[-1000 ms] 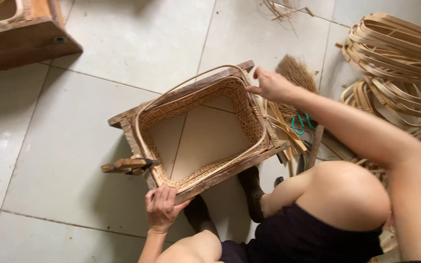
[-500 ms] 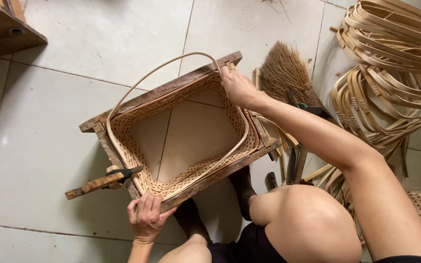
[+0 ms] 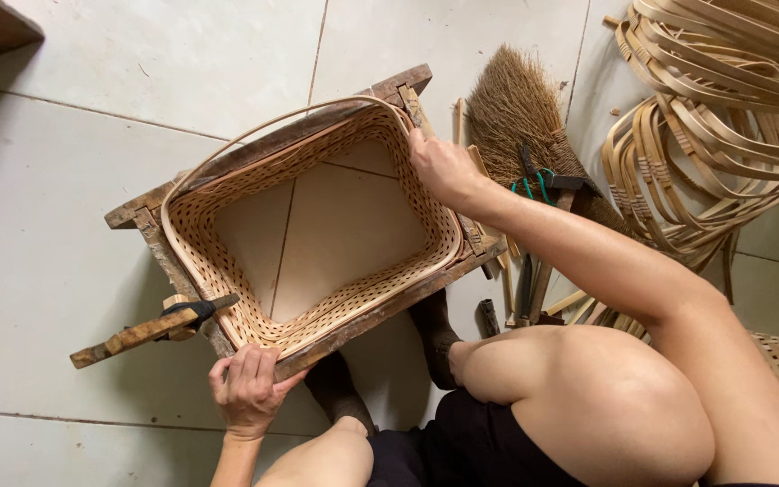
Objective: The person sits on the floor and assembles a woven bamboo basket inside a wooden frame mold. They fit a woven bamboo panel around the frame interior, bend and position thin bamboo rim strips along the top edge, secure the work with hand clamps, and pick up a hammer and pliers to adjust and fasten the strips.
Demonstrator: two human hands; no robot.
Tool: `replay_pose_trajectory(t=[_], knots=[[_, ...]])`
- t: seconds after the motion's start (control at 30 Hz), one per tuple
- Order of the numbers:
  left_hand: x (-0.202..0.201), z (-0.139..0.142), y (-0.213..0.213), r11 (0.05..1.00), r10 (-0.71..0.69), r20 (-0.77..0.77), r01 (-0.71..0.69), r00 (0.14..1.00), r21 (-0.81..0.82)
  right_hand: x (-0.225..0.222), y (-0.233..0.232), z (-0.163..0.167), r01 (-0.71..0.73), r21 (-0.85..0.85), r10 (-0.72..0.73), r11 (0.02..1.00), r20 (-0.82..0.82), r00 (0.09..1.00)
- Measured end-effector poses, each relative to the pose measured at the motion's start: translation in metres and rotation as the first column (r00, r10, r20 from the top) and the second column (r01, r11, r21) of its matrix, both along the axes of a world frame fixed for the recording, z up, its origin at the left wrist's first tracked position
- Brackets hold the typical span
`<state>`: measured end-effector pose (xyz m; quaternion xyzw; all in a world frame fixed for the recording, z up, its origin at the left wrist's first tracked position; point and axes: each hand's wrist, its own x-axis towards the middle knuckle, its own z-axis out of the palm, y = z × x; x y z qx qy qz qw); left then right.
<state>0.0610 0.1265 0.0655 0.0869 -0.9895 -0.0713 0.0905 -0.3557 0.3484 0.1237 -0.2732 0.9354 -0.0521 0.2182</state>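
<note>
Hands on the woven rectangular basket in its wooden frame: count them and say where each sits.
2. The left hand grips the near edge of the woven rectangular basket and wooden frame, beside the wooden clamp. The right hand presses the far right rim.

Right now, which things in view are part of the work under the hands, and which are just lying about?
In hand:
- woven basket
- wooden frame around it
- bent strip along the rim
- wooden clamp at the near-left corner
- left hand on the near edge
- right hand on the far-right rim

Lying about:
- broom
- pile of bent strips
- tools on the floor
</note>
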Motion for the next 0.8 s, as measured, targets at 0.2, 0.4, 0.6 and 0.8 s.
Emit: replay_pose_trajectory(t=[0.2,0.4,0.6,0.8], knots=[[0.001,0.002,-0.001,1.0,-0.008,-0.024,0.008,1.0,0.0,0.048,0.05,0.035,-0.385,0.047,0.374,0.922,-0.37,0.85],[0.0,0.004,0.0,1.0,-0.014,-0.06,0.014,0.998,0.001,0.117,0.118,0.029,-0.711,-0.096,0.653,0.696,-0.326,0.684],[0.001,0.01,0.002,1.0,-0.024,-0.093,0.023,0.995,-0.017,0.128,0.129,0.005,-0.69,-0.092,0.602,0.718,-0.416,0.682],[0.007,0.017,0.003,0.999,-0.025,-0.134,0.029,0.991,0.03,0.147,0.127,0.009,-0.649,-0.152,0.518,0.745,-0.481,0.708]])
